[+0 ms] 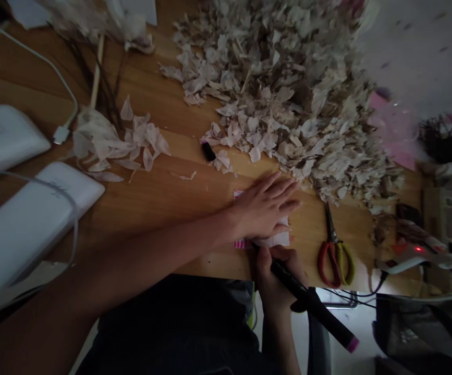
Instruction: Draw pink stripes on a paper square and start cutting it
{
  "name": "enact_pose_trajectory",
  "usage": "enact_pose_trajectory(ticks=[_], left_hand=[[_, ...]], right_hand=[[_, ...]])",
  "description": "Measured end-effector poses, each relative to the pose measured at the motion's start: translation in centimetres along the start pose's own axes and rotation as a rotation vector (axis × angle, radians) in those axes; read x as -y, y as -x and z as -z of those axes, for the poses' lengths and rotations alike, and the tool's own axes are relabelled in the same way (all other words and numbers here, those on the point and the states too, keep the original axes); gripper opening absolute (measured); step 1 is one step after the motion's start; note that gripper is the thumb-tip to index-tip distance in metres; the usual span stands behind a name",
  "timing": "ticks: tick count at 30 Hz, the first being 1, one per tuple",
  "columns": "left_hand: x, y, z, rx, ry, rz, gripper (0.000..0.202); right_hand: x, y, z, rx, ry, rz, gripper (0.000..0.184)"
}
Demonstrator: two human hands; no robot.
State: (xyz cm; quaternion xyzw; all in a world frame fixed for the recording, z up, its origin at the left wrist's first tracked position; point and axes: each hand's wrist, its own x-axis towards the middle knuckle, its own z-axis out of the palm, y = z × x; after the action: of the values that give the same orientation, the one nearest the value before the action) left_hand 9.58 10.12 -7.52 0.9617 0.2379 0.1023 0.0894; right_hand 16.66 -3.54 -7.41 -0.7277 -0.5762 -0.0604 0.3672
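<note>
My left hand (263, 208) lies palm down with its fingers stretched out, over a small white paper with pink printing (242, 244). Most of the paper is hidden under that hand. Just below it, at the table's front edge, my right hand (278, 276) is closed round a thick black marker pen (319, 310) with a purple end. The pen slants down to the right, and its upper tip disappears near the left hand and paper. A short black cap (208, 151) rests on the wood further back, beside some pale petals.
A large heap of dry pale petals (288, 99) covers the back of the table (186, 208). Scissors (333, 255) with red and yellow handles lie to the right. White power banks (41, 219) with cables are at left, near looser petals (104, 138) and a wooden stick (97, 73).
</note>
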Motion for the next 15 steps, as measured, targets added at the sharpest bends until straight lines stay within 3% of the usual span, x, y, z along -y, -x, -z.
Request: enact_pose_trajectory(ticks=[15], left_hand=[[0.04,0.17,-0.08,-0.026,-0.022,-0.004,0.06]], right_hand=[[0.22,-0.13,0.17,0.01,0.076,0.051,0.035]])
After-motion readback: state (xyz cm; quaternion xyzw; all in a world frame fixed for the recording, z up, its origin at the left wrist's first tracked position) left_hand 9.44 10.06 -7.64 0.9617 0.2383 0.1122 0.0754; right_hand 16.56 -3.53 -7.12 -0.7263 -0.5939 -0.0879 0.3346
